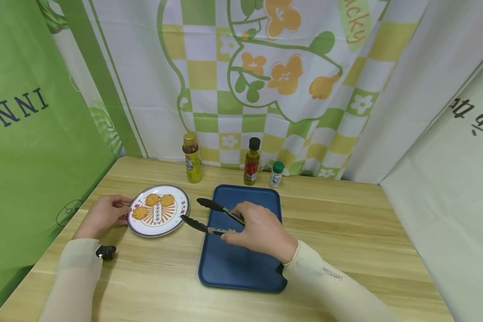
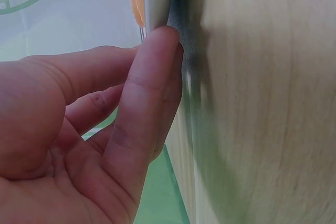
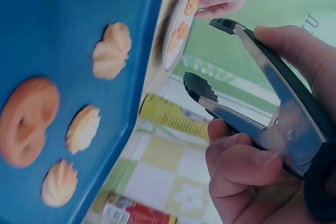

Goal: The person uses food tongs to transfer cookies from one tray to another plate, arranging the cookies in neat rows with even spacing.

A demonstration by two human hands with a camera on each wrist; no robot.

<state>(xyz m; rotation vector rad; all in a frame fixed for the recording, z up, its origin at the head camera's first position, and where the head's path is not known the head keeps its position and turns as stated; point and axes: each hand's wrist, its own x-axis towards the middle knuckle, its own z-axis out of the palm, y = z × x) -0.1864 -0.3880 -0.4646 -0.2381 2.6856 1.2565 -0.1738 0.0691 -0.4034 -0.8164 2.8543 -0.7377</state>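
Dark-blue, round-cornered rectangular tray (image 1: 241,273) flat on a pale wood-grain table (image 1: 346,223), long axis running away from the body. Left of the tray, near but apart: round white plate with a dark-lined rim (image 1: 157,231), three golden biscuits (image 1: 152,199) on its far and left parts. Across the tray's left edge in the head view: black-and-silver tongs (image 1: 215,230), tips apart with nothing between, aimed left toward the plate. Above the tray: right hand (image 1: 261,230), clamped on the tongs, thumb to one arm, curled fingers to the other. Well left of the tray, at the plate's outer side: left hand (image 1: 104,214), pinching the rim. On the tray, plain in the right wrist view but mostly hidden by the right hand in the head view: brown pretzel-shaped biscuit (image 3: 39,103) and three pale, ridged piped biscuits (image 3: 112,51). Crux, as judged: biscuits on the tray behind the tips, below the right hand; right hand nearer to these, left hand nearer to the plate. Plate roughly in line with the tongs; for anything on the tray, probably a turn back and down.
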